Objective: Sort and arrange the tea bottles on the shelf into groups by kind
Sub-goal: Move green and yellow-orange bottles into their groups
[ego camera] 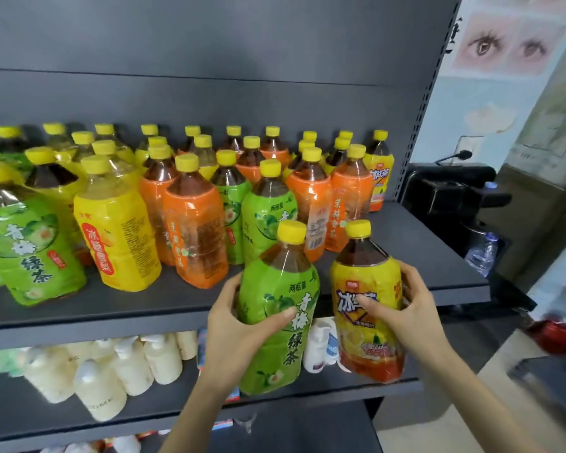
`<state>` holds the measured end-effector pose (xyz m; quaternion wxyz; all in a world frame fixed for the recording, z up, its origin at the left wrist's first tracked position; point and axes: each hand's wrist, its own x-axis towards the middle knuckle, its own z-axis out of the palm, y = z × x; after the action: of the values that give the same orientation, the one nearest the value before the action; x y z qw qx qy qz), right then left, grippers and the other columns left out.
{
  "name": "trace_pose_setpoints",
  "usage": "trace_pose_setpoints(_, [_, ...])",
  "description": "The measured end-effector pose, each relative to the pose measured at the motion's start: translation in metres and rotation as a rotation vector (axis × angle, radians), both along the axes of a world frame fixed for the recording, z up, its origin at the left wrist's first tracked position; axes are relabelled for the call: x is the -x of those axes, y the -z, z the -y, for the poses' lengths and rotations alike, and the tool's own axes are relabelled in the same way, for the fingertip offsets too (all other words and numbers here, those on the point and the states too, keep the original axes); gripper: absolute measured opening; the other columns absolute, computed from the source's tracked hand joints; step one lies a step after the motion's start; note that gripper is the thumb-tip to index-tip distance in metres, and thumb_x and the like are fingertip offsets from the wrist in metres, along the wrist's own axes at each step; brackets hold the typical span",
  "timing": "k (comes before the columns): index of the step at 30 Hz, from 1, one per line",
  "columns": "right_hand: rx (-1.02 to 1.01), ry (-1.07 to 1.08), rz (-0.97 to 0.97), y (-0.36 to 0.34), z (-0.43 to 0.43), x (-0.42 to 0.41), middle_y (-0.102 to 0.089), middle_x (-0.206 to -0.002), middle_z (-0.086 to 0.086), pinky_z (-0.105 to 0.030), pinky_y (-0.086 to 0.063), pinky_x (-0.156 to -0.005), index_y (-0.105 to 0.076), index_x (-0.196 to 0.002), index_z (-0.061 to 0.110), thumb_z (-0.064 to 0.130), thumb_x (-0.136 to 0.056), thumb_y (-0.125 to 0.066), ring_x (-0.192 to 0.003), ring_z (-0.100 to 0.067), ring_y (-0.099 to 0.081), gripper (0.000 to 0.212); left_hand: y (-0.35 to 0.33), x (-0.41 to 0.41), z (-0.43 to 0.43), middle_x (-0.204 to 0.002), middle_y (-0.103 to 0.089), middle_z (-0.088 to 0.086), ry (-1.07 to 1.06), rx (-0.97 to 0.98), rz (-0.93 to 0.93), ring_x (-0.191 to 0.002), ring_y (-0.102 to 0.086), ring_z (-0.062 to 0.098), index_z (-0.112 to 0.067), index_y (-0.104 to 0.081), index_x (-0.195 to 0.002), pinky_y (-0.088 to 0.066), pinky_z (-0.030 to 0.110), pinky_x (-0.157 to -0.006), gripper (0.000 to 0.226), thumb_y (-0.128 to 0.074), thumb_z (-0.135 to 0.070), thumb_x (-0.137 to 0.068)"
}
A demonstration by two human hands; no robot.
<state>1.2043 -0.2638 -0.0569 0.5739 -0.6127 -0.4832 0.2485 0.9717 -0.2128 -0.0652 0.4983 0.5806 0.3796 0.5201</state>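
Held in my left hand: green-label tea bottle, fingers curled round it. Right hand grips yellow-label tea bottle. Both roughly upright, side by side, just before the shelf front; mixed tea bottles stand behind.

We see bare shelf at the front right (dark board); packed tea bottles block the left and back

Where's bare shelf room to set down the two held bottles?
Widest free patch: right end of the shelf, between the orange-label bottles and the right edge. A narrower bare strip runs along the front lip, before the yellow-label bottle. Left and centre-back are packed tight.
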Motion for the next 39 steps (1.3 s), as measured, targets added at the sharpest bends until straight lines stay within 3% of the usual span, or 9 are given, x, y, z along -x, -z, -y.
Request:
trace_pose_setpoints(6, [-0.070, 0.065, -0.026, -0.010, -0.017, -0.034, -0.062, -0.104, 0.007, -0.013, -0.051, -0.060, -0.046, -0.119, 0.023, 0.027, -0.057, -0.079, -0.081, 0.004, -0.065, 0.070, -0.020, -0.050, -0.023, -0.102, -0.071, -0.008, 0.044, -0.042, 0.060, -0.094, -0.068, 0.012, -0.024, -0.057, -0.117, -0.055, 0.029, -0.076, 0.076, -0.085, -0.042, -0.048])
trace_pose_setpoints(11, [-0.153, 0.129, -0.066, -0.028, -0.032, -0.078, -0.062, -0.103, 0.008, -0.015, -0.054, -0.061, -0.047, -0.117, 0.025, 0.026, -0.058, -0.077, -0.081, 0.003, -0.066, 0.067, -0.033, -0.105, -0.045, -0.100, -0.070, -0.014, 0.025, -0.098, 0.053, -0.092, -0.066, 0.001, -0.027, -0.056, -0.112, -0.053, 0.018, -0.075, 0.070, -0.091, -0.029, -0.051])
trace_pose_setpoints(18, [-0.256, 0.202, -0.046, -0.037, -0.091, -0.165, -0.060, -0.104, 0.007, -0.042, -0.055, -0.082, -0.045, -0.117, 0.025, 0.018, -0.068, -0.080, -0.094, -0.011, -0.063, 0.061, -0.018, -0.194, -0.075, -0.114, -0.065, -0.009, -0.079, -0.131, 0.010, -0.106, -0.062, 0.009, -0.026, -0.055, -0.123, -0.052, 0.037, -0.091, 0.085, -0.085, -0.050, -0.047])
trace_pose_setpoints(23, [-0.239, 0.133, -0.004, -0.023, -0.138, -0.209, -0.058, -0.106, 0.012, -0.031, -0.053, -0.082, -0.044, -0.121, 0.027, 0.045, -0.055, -0.086, -0.093, 0.001, -0.059, 0.080, -0.005, -0.259, -0.088, -0.121, -0.060, -0.011, -0.144, -0.096, -0.015, -0.114, -0.057, 0.010, -0.031, -0.051, -0.127, -0.049, 0.040, -0.096, 0.092, -0.085, -0.058, -0.046])
trace_pose_setpoints(27, [-0.256, 0.030, 0.010, -0.014, -0.169, -0.236, -0.057, -0.112, 0.010, -0.013, -0.048, -0.079, -0.041, -0.122, 0.029, 0.056, -0.054, -0.075, -0.095, 0.006, -0.058, 0.080, -0.002, -0.292, -0.099, -0.127, -0.058, -0.012, -0.167, -0.120, -0.050, -0.118, -0.054, 0.008, -0.035, -0.047, -0.131, -0.046, 0.041, -0.100, 0.092, -0.081, -0.063, -0.050])
trace_pose_setpoints(30, [-0.226, -0.112, 0.070, -0.010, -0.190, -0.255, -0.051, -0.126, 0.002, -0.020, -0.045, -0.094, -0.036, -0.129, 0.034, 0.049, -0.064, -0.078, -0.113, -0.004, -0.053, 0.079, -0.004, -0.304, -0.107, -0.129, -0.053, -0.014, -0.184, -0.180, -0.172, -0.121, -0.049, 0.003, -0.048, -0.040, -0.127, -0.043, 0.037, -0.104, 0.080, -0.073, -0.064, -0.056])
trace_pose_setpoints(33, [-0.119, -0.160, 0.144, -0.007, -0.209, -0.266, -0.036, -0.129, -0.005, -0.025, -0.035, -0.105, -0.030, -0.142, 0.031, 0.044, -0.073, -0.073, -0.115, -0.001, -0.037, 0.082, -0.005, -0.313, -0.110, -0.130, -0.049, -0.009, -0.289, -0.220, -0.278, -0.121, -0.044, 0.001, -0.032, -0.039, -0.138, -0.036, 0.026, -0.106, 0.091, -0.065, -0.069, -0.058])
trace_pose_setpoints(36, [-0.098, -0.148, 0.147, -0.008, -0.219, -0.268, -0.036, -0.127, -0.006, -0.026, -0.034, -0.105, -0.032, -0.145, 0.024, 0.044, -0.072, -0.069, -0.116, -0.007, -0.038, 0.084, -0.006, -0.318, -0.107, -0.131, -0.048, -0.004, -0.381, -0.228, -0.333, -0.121, -0.042, 0.003, -0.022, -0.034, -0.144, -0.032, 0.014, -0.101, 0.098, -0.064, -0.070, -0.064])
trace_pose_setpoints(39, [-0.096, -0.154, 0.128, -0.008, -0.220, -0.269, -0.036, -0.126, 0.001, -0.031, -0.034, -0.108, -0.033, -0.143, 0.021, 0.054, -0.066, -0.062, -0.120, -0.010, -0.040, 0.088, -0.005, -0.320, -0.101, -0.136, -0.044, -0.007, -0.418, -0.215, -0.334, -0.126, -0.040, 0.003, -0.030, -0.026, -0.146, -0.035, 0.022, -0.104, 0.091, -0.059, -0.062, -0.068])
